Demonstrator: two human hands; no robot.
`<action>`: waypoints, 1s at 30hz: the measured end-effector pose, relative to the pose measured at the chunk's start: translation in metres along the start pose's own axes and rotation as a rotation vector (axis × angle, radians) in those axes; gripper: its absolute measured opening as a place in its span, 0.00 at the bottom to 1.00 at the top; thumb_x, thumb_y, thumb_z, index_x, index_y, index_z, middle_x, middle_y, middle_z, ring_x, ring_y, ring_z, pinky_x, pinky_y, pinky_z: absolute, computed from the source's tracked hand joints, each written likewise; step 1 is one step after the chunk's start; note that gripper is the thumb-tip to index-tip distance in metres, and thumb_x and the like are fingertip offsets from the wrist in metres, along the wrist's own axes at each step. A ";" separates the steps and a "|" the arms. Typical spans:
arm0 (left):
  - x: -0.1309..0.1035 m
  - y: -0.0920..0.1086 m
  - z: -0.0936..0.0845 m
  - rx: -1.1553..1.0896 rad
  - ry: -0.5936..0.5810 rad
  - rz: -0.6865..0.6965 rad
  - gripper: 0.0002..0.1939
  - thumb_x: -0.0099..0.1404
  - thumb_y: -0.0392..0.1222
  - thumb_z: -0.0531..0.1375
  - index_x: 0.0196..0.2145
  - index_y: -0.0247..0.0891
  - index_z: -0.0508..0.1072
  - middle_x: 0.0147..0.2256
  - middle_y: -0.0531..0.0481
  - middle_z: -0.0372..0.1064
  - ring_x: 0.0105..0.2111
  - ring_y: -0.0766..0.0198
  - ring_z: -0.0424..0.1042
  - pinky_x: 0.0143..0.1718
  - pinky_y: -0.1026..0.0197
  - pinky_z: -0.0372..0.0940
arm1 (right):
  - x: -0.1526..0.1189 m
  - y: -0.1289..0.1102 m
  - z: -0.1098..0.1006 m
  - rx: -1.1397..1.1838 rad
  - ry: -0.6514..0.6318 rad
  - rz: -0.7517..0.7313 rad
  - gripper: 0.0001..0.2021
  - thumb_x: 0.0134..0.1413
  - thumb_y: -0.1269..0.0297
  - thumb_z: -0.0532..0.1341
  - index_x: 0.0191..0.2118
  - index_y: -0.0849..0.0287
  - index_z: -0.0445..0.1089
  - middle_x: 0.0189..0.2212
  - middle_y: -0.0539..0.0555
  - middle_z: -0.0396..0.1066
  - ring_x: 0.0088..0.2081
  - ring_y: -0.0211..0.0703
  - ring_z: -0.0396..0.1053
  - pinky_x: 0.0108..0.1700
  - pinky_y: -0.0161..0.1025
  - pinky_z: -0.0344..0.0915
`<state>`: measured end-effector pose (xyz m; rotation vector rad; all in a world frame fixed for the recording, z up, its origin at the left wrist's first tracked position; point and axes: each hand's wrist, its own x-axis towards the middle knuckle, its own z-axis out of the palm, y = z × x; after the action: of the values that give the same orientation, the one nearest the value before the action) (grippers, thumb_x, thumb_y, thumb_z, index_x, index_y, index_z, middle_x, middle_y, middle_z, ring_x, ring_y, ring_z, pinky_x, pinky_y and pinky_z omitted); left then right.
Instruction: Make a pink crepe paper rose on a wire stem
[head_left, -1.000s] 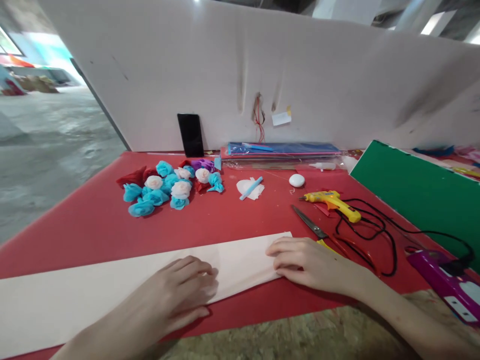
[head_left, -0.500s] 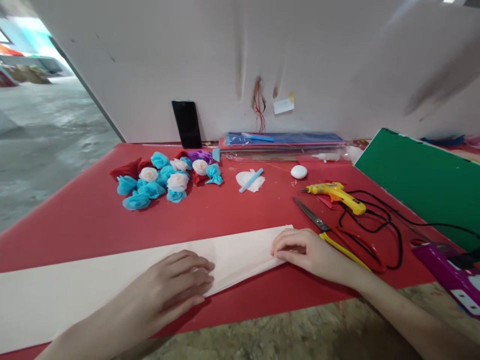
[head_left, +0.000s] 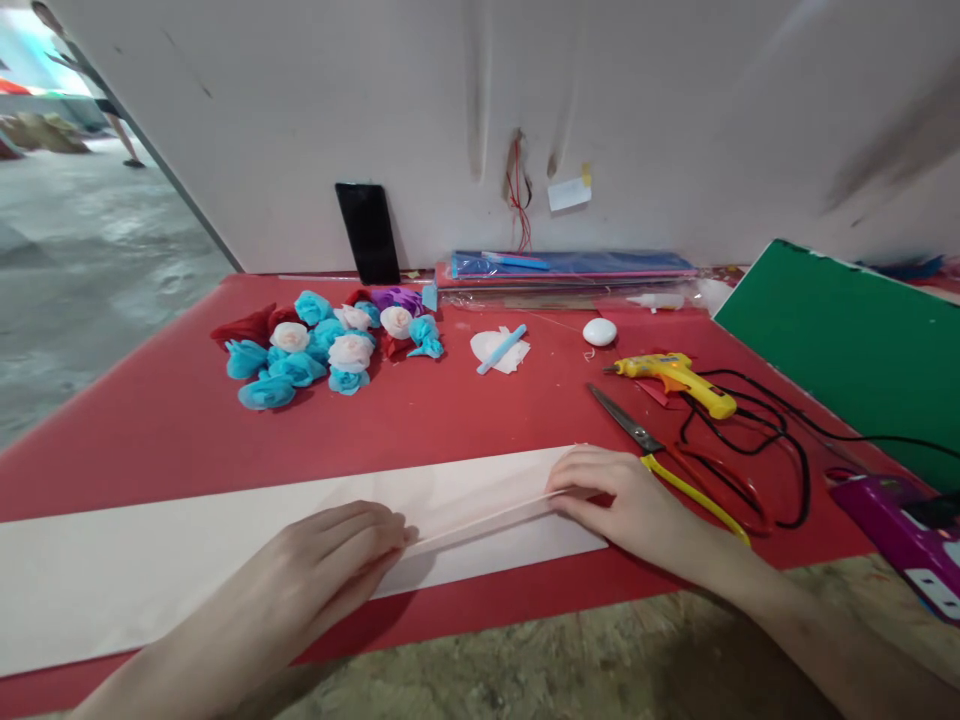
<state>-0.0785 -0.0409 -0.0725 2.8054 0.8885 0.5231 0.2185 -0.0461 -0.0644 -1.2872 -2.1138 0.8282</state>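
A long pale-pink paper strip (head_left: 165, 560) lies across the front of the red table, running off the left side. Its front edge is raised as a thin fold between both hands, with a flat pale layer showing beneath. My left hand (head_left: 330, 560) is closed on this raised edge near the middle, fingertips pressed together. At the strip's right end my right hand (head_left: 615, 490) pinches the same edge between thumb and fingers. Just beyond the right hand lie scissors (head_left: 637, 432) with red and yellow handles.
Blue, pink and red paper flowers (head_left: 300, 368) cluster at the back left, before a leaning phone (head_left: 367, 235). A yellow glue gun (head_left: 679, 378) with a black cord lies right, near a green board (head_left: 847, 360) and purple power strip (head_left: 892, 530). A person (head_left: 112, 110) stands far left.
The paper's front edge has come up off the layer beneath, which now shows flat at the right end. My left hand's fingers have closed on that edge. A person has appeared far left.
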 end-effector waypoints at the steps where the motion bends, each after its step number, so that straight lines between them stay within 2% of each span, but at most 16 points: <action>1: -0.002 0.002 -0.001 0.051 0.014 0.035 0.13 0.68 0.38 0.47 0.42 0.43 0.70 0.38 0.52 0.75 0.37 0.64 0.73 0.39 0.67 0.67 | 0.000 0.001 0.001 -0.011 0.023 0.003 0.05 0.53 0.69 0.60 0.29 0.59 0.72 0.30 0.53 0.75 0.35 0.40 0.70 0.40 0.36 0.63; 3: -0.007 0.006 -0.001 0.131 0.043 0.104 0.14 0.67 0.35 0.47 0.44 0.44 0.70 0.40 0.53 0.75 0.41 0.63 0.72 0.48 0.62 0.64 | -0.002 0.002 0.003 -0.026 0.068 0.013 0.06 0.54 0.70 0.58 0.30 0.59 0.72 0.30 0.52 0.75 0.33 0.40 0.71 0.38 0.35 0.64; 6: -0.018 0.012 0.002 0.190 0.069 0.193 0.18 0.68 0.34 0.45 0.45 0.47 0.70 0.40 0.56 0.76 0.44 0.64 0.70 0.59 0.58 0.51 | -0.003 0.003 0.004 -0.032 0.120 0.032 0.06 0.53 0.70 0.58 0.31 0.59 0.72 0.30 0.52 0.76 0.32 0.39 0.72 0.36 0.33 0.65; 8: -0.021 0.013 0.004 0.208 0.046 0.291 0.19 0.68 0.33 0.44 0.47 0.46 0.70 0.40 0.57 0.76 0.44 0.66 0.70 0.60 0.61 0.49 | -0.003 0.004 0.004 -0.032 0.156 0.044 0.05 0.53 0.70 0.58 0.32 0.59 0.71 0.30 0.52 0.76 0.32 0.39 0.73 0.35 0.32 0.66; 10: -0.018 0.012 0.006 0.214 0.018 0.324 0.18 0.66 0.33 0.47 0.49 0.44 0.69 0.44 0.56 0.75 0.44 0.65 0.71 0.57 0.63 0.56 | -0.002 0.004 0.004 -0.033 0.193 0.050 0.05 0.53 0.70 0.57 0.32 0.59 0.71 0.30 0.52 0.76 0.31 0.39 0.73 0.34 0.31 0.67; 12: -0.011 0.010 0.008 0.214 0.010 0.239 0.16 0.66 0.38 0.51 0.49 0.43 0.69 0.46 0.53 0.73 0.44 0.62 0.72 0.51 0.63 0.63 | -0.002 0.005 0.005 -0.035 0.223 0.044 0.05 0.54 0.69 0.57 0.32 0.58 0.70 0.29 0.51 0.76 0.31 0.39 0.73 0.33 0.31 0.67; 15: -0.001 0.006 0.011 0.190 -0.035 0.110 0.16 0.65 0.43 0.53 0.50 0.42 0.68 0.47 0.50 0.72 0.45 0.60 0.72 0.49 0.62 0.65 | -0.001 0.005 0.005 -0.038 0.255 0.022 0.05 0.55 0.70 0.56 0.33 0.58 0.69 0.28 0.49 0.75 0.30 0.37 0.72 0.32 0.29 0.66; 17: 0.002 0.005 0.012 0.137 -0.091 0.098 0.16 0.65 0.41 0.53 0.50 0.43 0.68 0.48 0.51 0.71 0.47 0.61 0.69 0.52 0.61 0.62 | -0.002 0.004 0.005 -0.044 0.283 0.008 0.05 0.55 0.70 0.56 0.33 0.58 0.69 0.28 0.49 0.74 0.30 0.36 0.72 0.32 0.28 0.66; 21: 0.001 0.006 0.009 0.014 -0.167 0.092 0.18 0.66 0.32 0.46 0.50 0.43 0.67 0.49 0.52 0.69 0.49 0.66 0.67 0.53 0.66 0.60 | -0.002 0.003 0.005 -0.070 0.370 0.001 0.06 0.57 0.69 0.54 0.34 0.59 0.68 0.29 0.51 0.74 0.30 0.37 0.72 0.33 0.30 0.66; 23: 0.000 0.004 0.009 0.007 -0.208 0.090 0.19 0.66 0.32 0.47 0.51 0.45 0.65 0.50 0.53 0.68 0.50 0.66 0.66 0.52 0.66 0.60 | -0.001 0.004 0.004 -0.083 0.408 0.002 0.07 0.58 0.68 0.53 0.35 0.59 0.68 0.31 0.52 0.74 0.32 0.39 0.72 0.34 0.31 0.67; 25: -0.002 0.000 0.010 0.054 -0.194 0.055 0.18 0.66 0.38 0.52 0.53 0.45 0.63 0.53 0.51 0.65 0.52 0.62 0.63 0.54 0.61 0.60 | -0.001 0.005 0.003 -0.096 0.433 -0.001 0.08 0.58 0.68 0.53 0.36 0.58 0.69 0.32 0.53 0.75 0.33 0.41 0.73 0.35 0.33 0.68; 27: -0.004 -0.005 0.013 0.114 -0.122 -0.013 0.24 0.63 0.45 0.56 0.55 0.42 0.59 0.55 0.47 0.63 0.54 0.56 0.61 0.55 0.56 0.60 | -0.001 0.007 0.003 -0.107 0.445 -0.010 0.09 0.58 0.68 0.52 0.38 0.58 0.69 0.34 0.53 0.75 0.35 0.42 0.73 0.37 0.34 0.69; 30: -0.006 -0.007 0.017 0.120 -0.073 -0.067 0.28 0.60 0.50 0.58 0.55 0.40 0.57 0.54 0.45 0.64 0.52 0.54 0.63 0.52 0.56 0.62 | -0.002 0.010 0.003 -0.115 0.447 -0.040 0.10 0.58 0.69 0.52 0.40 0.57 0.70 0.37 0.53 0.75 0.38 0.43 0.73 0.40 0.36 0.69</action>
<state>-0.0804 -0.0390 -0.0913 2.8680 1.0273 0.3671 0.2225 -0.0449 -0.0737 -1.3370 -1.8380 0.3599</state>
